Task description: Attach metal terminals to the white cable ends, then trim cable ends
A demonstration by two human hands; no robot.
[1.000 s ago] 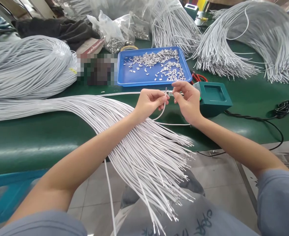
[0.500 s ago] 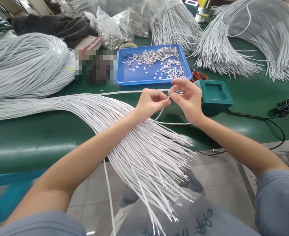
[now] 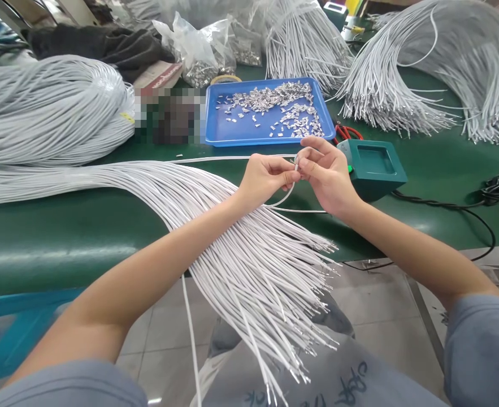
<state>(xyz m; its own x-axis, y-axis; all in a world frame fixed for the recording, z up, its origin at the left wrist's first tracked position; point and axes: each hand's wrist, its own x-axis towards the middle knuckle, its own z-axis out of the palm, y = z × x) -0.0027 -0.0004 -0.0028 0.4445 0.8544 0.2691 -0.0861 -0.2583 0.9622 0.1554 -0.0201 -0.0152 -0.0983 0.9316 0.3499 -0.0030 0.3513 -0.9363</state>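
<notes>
the left hand [image 3: 263,180] has its thumb and forefinger closed on a single white cable [image 3: 291,191], pinching it just below the tip, with the other fingers curled in toward the palm. from that grip the cable bends down and back toward the left. the right hand [image 3: 333,183] meets it from the other side: thumb and forefinger are drawn nearly together at the cable's tip, while the remaining fingers are loosely raised and parted. whether those two pinch the tip or merely touch it cannot be told, as the spot is too small.

under the left forearm a fanned bundle of white cables [image 3: 249,254] lies across the counter [image 3: 63,243], its loose ends hanging over the near edge. beyond the hands sits a blue tray [image 3: 228,133] with small metal pieces [image 3: 270,97] scattered in it. a green box [image 3: 376,161] stands just beside the right hand, with red handles [image 3: 349,133] behind it, near the tray's corner.
</notes>
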